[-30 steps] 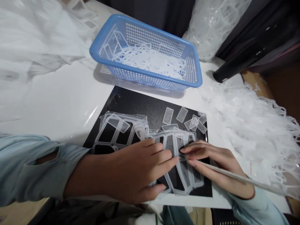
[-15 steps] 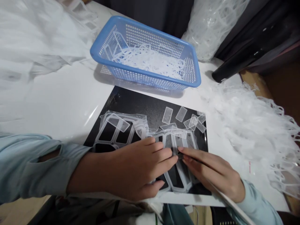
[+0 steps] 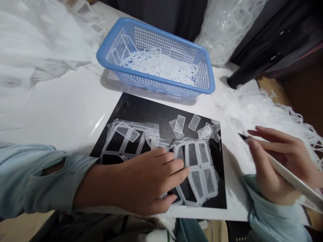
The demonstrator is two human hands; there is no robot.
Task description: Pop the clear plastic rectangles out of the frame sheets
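Right hand [image 3: 284,161] off the black sheet [image 3: 156,114]

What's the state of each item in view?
Left hand: flat, resting on the frames.
Right hand: raised off the mat, holding the tool.
White slender dark-tipped tool: tilted, in the right hand.
Clear plastic rectangular frames: lying flat on the mat.
Loose clear plastic rectangles: scattered, some overlapping.
Black rectangular mat: flat on the white table.
Blue plastic mesh basket: upright, holding white plastic scraps.

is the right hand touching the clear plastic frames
Apart. The head view shows the right hand, holding a white pointed stick, raised off to the right, with white tabletop between it and the clear plastic frames.
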